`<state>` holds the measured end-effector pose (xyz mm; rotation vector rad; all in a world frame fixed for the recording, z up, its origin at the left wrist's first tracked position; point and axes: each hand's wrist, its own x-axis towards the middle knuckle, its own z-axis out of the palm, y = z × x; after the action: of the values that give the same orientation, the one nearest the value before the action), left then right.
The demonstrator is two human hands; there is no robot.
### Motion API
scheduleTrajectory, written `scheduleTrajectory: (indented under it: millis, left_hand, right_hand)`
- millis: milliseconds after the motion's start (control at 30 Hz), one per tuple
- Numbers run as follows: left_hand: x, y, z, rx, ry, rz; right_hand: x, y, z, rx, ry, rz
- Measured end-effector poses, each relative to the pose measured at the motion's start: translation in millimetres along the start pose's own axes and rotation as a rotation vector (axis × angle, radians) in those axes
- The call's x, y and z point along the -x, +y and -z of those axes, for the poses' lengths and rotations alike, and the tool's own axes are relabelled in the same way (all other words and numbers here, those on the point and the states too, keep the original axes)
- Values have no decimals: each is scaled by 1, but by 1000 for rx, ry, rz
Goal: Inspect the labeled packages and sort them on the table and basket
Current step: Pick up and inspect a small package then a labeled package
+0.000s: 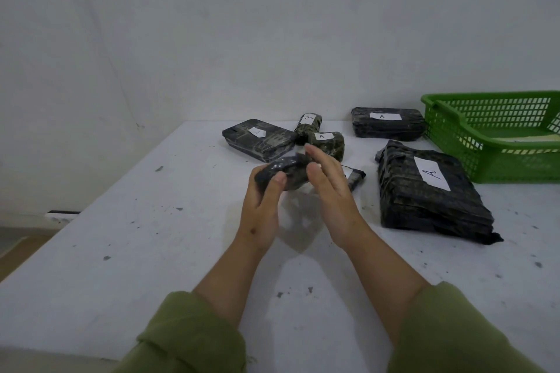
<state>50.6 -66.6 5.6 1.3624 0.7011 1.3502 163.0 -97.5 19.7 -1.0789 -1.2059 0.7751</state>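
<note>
- Two hands meet above the table [127, 221].
- Left grip [262, 203]: fingers curled round a small black package [281, 171].
- Right grip [331, 188]: fingers straight, touching that package.
- Green basket [485, 157]: far right of the grip.

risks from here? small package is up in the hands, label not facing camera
1. The left hand grips the small package by one end and the right hand is open beside it; it could slip.
2. No label shows on it, so it may get sorted wrong.
3. A half-hidden package lies just past the right hand and could get knocked.
</note>
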Motion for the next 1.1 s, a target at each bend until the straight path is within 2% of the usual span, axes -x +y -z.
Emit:
scheduleTrajectory:
  millis: [167,267,367,467,533,600,667,833,1100]
  left_hand:
    - [-4,7,-1,334,95,224]
    - [-4,7,0,425,103,290]
    - [-4,11,1,484,105,342]
    - [-6,11,3,318,179,300]
    - [-7,11,7,90,261,148]
    - [-7,8,14,-46,230,26]
    - [-8,7,16,-79,195,21]
    - [-12,2,19,-106,283,28]
    - [-13,1,24,-183,293,19]
  right_hand:
    - [-5,10,10,29,117,-108]
    - [-7,10,8,-43,211,-113]
    - [-10,8,12,-173,258,-199]
    - [-13,8,17,-204,254,-209]
    - [-14,7,21,-197,294,-170]
    - [-13,6,23,-162,286,-120]
    - [-12,6,23,-126,259,-92]
    - [-12,5,20,-156,226,-64]
    - [-15,5,23,-114,241,-78]
